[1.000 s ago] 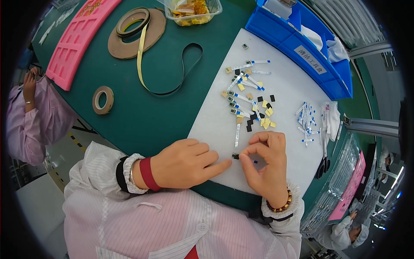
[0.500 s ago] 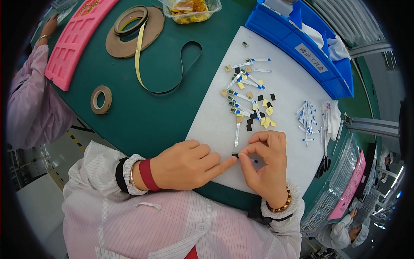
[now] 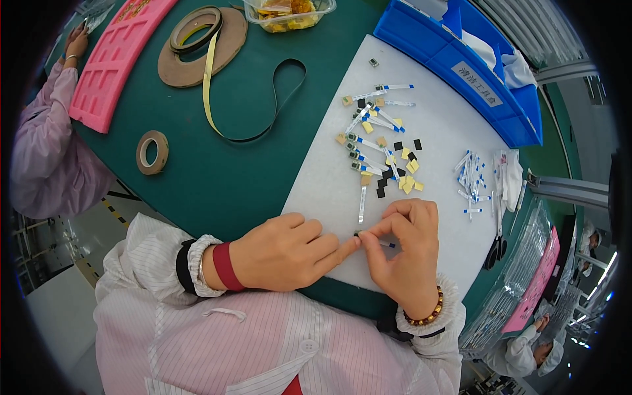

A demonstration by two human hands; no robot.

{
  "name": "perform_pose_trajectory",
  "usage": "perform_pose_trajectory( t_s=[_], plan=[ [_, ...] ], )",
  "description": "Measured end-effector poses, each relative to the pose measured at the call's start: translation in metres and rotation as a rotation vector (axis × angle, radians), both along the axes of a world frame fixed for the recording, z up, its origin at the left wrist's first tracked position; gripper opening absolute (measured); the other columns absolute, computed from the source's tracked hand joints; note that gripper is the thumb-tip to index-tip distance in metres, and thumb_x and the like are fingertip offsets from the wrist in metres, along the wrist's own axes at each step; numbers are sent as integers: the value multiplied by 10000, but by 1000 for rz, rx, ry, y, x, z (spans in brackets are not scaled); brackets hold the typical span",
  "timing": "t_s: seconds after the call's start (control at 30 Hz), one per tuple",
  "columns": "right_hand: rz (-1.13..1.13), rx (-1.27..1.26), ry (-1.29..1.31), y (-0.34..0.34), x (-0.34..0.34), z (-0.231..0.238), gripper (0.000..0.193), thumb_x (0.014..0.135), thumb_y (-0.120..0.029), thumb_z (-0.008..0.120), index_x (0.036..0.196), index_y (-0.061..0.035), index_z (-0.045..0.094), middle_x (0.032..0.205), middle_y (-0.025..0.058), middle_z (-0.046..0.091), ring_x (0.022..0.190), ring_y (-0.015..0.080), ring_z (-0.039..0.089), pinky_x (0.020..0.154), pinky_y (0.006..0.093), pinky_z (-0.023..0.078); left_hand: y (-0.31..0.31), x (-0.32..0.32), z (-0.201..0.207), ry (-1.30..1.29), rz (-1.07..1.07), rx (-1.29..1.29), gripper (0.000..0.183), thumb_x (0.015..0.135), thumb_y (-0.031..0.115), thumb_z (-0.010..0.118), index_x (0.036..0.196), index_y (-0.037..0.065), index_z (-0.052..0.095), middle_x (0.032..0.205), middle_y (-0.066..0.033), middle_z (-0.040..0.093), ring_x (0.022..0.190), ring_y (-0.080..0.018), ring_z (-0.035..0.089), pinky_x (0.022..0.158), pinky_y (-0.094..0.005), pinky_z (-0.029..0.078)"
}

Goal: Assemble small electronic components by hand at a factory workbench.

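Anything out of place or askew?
Slightly: one small grey square part lies alone on the white mat, apart from the white flat ribbon cables; a long yellow and black tape strip loops across the green tabletop, not wound up.

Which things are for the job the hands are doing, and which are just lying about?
Probably for the job:
- small dark piece at the right fingers
- white strips with blue ends
- yellow squares and black squares, perhaps
- white mat underneath

Seem to be just lying about:
- scissors
- blue bin
- small tape roll
- pink tray
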State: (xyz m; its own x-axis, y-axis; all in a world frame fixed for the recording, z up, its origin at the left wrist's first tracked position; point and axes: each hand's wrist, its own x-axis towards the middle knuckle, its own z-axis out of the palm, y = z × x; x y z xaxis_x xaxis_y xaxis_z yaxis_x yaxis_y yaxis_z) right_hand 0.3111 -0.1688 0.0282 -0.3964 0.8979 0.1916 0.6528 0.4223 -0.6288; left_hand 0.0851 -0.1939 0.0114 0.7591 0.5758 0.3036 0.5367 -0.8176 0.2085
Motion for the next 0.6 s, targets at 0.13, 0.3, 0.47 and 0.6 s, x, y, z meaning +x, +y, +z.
perform_pose_trajectory(
  t_s=[0.13, 0.3, 0.47, 0.6],
  plan=[
    [-56, -40, -1, 1, 3, 1, 290, 645, -34, 860, 737, -52, 586, 924, 93, 551, 901, 281, 513, 740, 356, 436, -1, 0, 1, 9, -4, -10, 439, 861, 150, 585, 1274, 39, 682, 747, 15, 451, 663, -121, 484, 559, -265, 369],
    [-88, -53, -23, 6, 7, -1, 359, 640, -63, 885, 717, -51, 534, 901, 91, 532, 877, 261, 516, 724, 337, 428, 0, 0, 4, 17, -8, 3, 451, 848, 140, 592, 1280, 40, 678, 761, 12, 459, 670, -125, 492, 582, -258, 393],
    [-97, -23, 86, 12, 11, -9, 337, 686, -88, 884, 747, -62, 554, 832, 71, 522, 795, 264, 496, 680, 349, 414, 6, -3, 5, -27, -18, -48, 382, 836, 127, 612, 1206, 86, 698, 787, 12, 500, 690, -131, 545, 583, -280, 442],
    [-180, -82, 261, 11, 15, -10, 308, 727, -79, 865, 760, -52, 561, 803, 66, 532, 731, 219, 515, 633, 319, 412, 11, -2, 11, -153, 32, -143, 271, 805, 111, 656, 1075, 106, 683, 824, -6, 540, 662, -143, 580, 565, -298, 476]
  ],
)
